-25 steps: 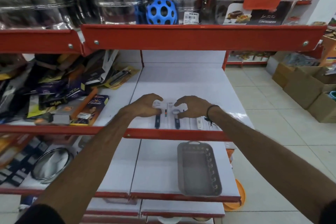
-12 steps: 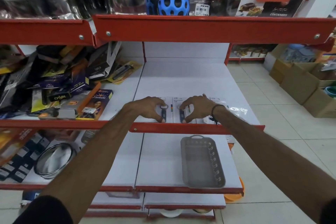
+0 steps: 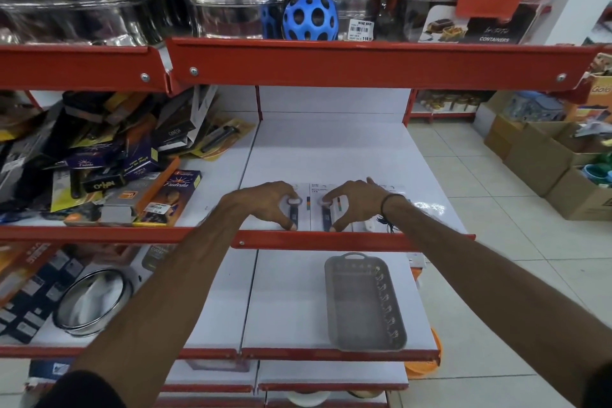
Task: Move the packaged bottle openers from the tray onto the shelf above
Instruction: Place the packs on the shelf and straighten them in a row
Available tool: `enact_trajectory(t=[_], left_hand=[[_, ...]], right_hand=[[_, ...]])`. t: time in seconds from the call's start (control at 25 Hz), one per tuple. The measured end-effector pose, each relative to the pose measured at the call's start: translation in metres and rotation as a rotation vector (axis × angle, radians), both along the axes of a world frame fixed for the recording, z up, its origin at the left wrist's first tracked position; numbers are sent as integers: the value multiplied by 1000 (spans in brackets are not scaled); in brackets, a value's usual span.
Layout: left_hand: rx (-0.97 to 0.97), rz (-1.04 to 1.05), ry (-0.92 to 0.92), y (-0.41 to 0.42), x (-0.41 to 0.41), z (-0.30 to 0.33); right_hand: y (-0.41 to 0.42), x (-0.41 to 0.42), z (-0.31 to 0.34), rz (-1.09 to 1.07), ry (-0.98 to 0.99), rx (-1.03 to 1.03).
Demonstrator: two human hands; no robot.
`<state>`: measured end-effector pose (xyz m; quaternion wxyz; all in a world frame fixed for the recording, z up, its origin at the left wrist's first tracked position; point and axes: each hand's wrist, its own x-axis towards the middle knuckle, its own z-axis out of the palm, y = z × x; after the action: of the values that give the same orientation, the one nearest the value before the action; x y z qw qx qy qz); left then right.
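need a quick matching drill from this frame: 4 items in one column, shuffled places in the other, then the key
Items:
1. grey tray
2. blue ball
3. packaged bottle openers
4. cardboard boxes

Places:
A. top shelf, among steel containers
B. floor at right
C. white shelf under both hands, near its front edge
D. shelf one level below the hands

Pairs: 1-D, 2-A, 3-C, 4-B
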<state>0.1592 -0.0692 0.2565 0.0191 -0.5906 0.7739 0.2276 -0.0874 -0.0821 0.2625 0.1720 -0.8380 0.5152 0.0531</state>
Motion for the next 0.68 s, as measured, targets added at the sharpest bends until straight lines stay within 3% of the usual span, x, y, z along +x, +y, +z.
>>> enact_trajectory(t=[0.24, 0.44, 0.68], left_hand=[[-41, 17, 175, -1, -35, 3], [-27, -64, 23, -1, -71, 2], [-9, -39, -16, -2, -76, 3]], right_hand=[[-8, -45, 20, -61, -21, 0], [-10, -82, 10, -111, 38, 39], [-16, -72, -5, -54, 57, 14]])
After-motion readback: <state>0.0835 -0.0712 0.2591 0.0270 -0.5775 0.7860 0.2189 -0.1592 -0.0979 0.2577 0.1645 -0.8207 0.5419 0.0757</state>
